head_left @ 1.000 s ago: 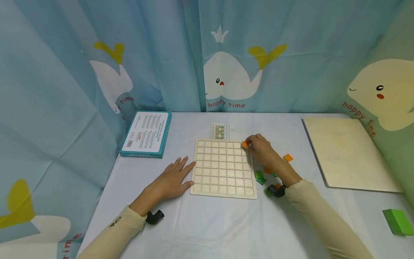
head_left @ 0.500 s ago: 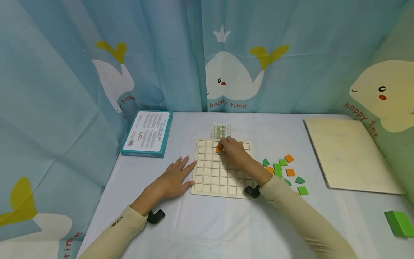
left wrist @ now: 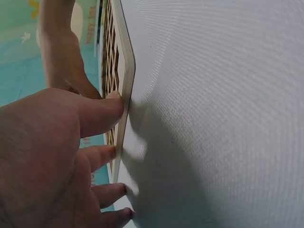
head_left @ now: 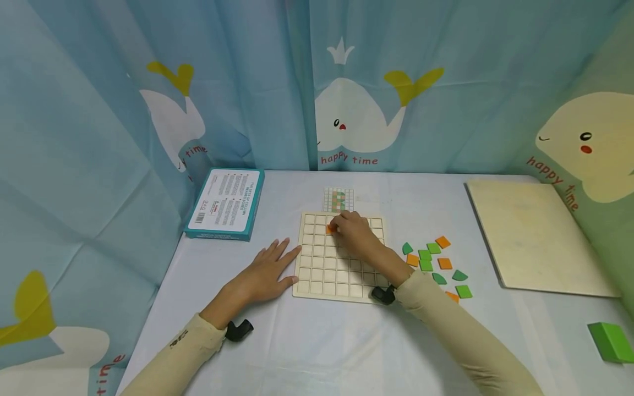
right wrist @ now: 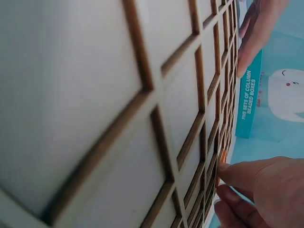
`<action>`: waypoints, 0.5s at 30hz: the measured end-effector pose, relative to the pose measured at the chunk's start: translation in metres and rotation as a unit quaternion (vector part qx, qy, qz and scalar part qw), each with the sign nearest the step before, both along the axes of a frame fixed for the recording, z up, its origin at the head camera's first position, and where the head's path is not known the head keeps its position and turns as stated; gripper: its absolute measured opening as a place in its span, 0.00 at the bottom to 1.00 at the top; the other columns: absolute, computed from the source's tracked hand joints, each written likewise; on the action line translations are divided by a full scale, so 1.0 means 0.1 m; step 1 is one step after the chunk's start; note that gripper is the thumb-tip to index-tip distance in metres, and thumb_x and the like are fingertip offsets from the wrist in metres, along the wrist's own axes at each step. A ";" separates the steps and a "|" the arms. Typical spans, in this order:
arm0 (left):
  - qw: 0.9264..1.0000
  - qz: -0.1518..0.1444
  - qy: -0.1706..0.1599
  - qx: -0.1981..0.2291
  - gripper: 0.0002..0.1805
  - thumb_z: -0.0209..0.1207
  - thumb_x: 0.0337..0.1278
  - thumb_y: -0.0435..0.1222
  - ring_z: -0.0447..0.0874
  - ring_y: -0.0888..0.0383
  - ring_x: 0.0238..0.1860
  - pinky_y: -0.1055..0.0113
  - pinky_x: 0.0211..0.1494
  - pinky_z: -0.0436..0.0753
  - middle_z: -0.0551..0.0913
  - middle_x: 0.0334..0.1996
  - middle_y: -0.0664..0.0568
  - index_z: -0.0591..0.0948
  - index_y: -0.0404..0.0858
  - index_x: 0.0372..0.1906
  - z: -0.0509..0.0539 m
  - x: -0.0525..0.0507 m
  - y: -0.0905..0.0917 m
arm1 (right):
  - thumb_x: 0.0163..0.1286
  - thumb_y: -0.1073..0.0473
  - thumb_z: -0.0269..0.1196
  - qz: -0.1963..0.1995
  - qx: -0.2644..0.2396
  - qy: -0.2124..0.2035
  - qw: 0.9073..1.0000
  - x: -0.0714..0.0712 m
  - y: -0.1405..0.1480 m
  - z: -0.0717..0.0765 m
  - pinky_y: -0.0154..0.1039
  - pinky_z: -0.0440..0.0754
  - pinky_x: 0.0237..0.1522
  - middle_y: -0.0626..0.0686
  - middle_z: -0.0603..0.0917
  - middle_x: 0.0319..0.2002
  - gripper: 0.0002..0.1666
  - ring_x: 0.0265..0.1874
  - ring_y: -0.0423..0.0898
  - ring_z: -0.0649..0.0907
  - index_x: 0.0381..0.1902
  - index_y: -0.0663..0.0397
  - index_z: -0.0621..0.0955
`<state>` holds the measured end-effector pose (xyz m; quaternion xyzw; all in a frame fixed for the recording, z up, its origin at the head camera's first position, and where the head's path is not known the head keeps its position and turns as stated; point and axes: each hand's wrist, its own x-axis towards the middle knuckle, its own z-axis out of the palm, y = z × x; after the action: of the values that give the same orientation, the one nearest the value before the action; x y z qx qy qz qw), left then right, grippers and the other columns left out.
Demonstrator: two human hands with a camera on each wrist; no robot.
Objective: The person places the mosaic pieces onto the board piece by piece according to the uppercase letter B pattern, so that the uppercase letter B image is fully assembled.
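Note:
An orange square tile [head_left: 329, 229] is at a cell near the top of the wooden grid board [head_left: 317, 287], left of its middle. Thumb and fingers of my right hand [head_left: 358, 235] pinch this tile; in the right wrist view only a sliver of orange shows by the thumb. My left hand [head_left: 264, 275] lies with fingers spread on the table. Its thumb and a finger touch the left edge of the board, as the left wrist view [left wrist: 57, 142] shows too. Just behind the board lies a small printed pattern card [head_left: 339, 200].
Loose orange tiles [head_left: 444, 264], light green square tiles [head_left: 464, 291] and dark green rounded tiles [head_left: 459, 275] lie right of the board. A teal box [head_left: 225, 203] sits back left. A plain wooden panel [head_left: 535, 236] and a green block [head_left: 610, 342] are farther right.
My right hand has carried the orange tile leftward from the board's upper right corner, then slightly farther left to its present cell. My left hand has stayed in place.

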<state>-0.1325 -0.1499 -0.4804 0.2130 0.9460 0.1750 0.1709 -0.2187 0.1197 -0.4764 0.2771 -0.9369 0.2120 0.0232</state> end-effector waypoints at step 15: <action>1.000 0.009 -0.006 -0.005 0.41 0.56 0.77 0.56 0.39 0.40 0.87 0.39 0.85 0.49 0.47 0.87 0.45 0.55 0.53 0.86 0.01 -0.01 0.00 | 0.79 0.58 0.63 -0.113 -0.013 -0.091 0.989 0.25 0.70 0.19 0.63 0.73 0.49 0.65 0.82 0.55 0.16 0.53 0.62 0.82 0.57 0.62 0.84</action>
<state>-0.1332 -0.1500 -0.4796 0.2029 0.9474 0.1734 0.1764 -0.1933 0.1898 -0.4578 0.1489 -0.9574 0.2448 -0.0347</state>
